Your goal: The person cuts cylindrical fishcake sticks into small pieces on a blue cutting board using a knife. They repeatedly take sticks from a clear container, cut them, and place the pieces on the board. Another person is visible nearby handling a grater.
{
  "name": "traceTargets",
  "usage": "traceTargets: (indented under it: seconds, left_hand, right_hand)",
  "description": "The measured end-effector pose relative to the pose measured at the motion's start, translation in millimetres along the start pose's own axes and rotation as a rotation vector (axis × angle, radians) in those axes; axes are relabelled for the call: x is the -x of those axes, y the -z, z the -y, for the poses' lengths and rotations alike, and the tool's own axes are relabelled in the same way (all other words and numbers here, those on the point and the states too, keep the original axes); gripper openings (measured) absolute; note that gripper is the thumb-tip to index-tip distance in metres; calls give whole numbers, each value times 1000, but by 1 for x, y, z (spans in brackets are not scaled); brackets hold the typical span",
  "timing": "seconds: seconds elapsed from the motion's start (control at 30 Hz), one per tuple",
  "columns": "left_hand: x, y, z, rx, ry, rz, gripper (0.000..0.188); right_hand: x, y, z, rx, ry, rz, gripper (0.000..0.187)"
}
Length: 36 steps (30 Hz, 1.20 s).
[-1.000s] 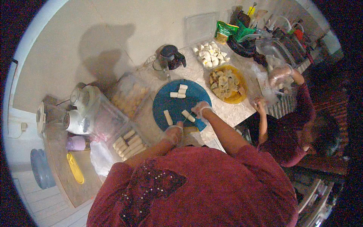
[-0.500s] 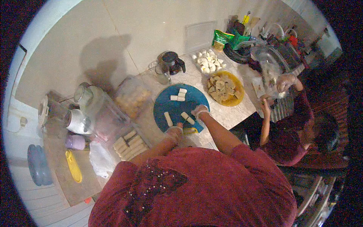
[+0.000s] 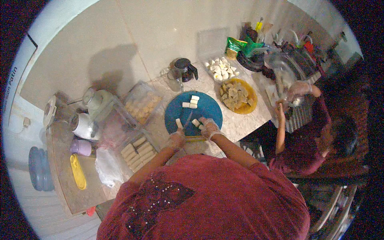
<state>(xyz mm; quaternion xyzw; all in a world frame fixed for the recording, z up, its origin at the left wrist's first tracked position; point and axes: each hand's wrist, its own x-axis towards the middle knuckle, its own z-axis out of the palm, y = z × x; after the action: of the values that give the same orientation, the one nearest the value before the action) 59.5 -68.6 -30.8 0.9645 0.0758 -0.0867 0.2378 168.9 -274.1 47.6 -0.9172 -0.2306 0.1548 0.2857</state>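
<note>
Both our hands are in clear gloves, apart from each other, at the near edge of the round teal cutting board (image 3: pixel 211 107). Left hand (image 3: pixel 176 140): closed around the near end of a knife (image 3: pixel 187 120), handle hidden by the fingers; blade points away from us over the board. Right hand (image 3: pixel 211 129): fingers bent down at a cut white roll (image 3: pixel 195 123), which lies just off their left side; we can't tell if they pinch it or only rest against it.

Position check: cut roll sits between blade and right hand, nearer the right. A longer white roll (image 3: pixel 178 123) is left of the blade, its near end right by the left fingertips. Short white pieces (image 3: pixel 193 103) are grouped on the far half of the board, beyond both hands, untouched.

Around us: clear box (image 3: pixel 129 141) of more white rolls left of the left forearm; clear tub (image 3: pixel 143 87) of yellowish pieces beyond it; glass jug (image 3: pixel 185 73) with dark lid past the board; amber plate (image 3: pixel 253 105) of greyish-brown pieces to the right, white wedges (image 3: pixel 222 69) behind that. Co-worker's gloved hand (image 3: pixel 299 89) is well off to our right, by the sink.
</note>
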Motion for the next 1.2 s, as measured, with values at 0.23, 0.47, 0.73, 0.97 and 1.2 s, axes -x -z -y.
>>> traceTargets:
  seconds: [0.23,0.47,0.73,0.97,1.2]
  left_hand:
    - [8,0,7,160,280,-54,32]
    - [22,23,16,140,350,-58,32]
    - [16,7,30,246,405,-38,31]
    - [15,-6,39,230,380,-143,32]
    - [12,-47,64,102,482,-262,31]
  right_hand:
    - [-48,-22,-25,-104,-121,-1,39]
    - [-52,-42,17,143,40,-14,38]
    - [-80,10,20,35,-28,11,35]
    - [-154,17,-24,198,78,49,35]
    - [-138,39,-20,92,167,118,53]
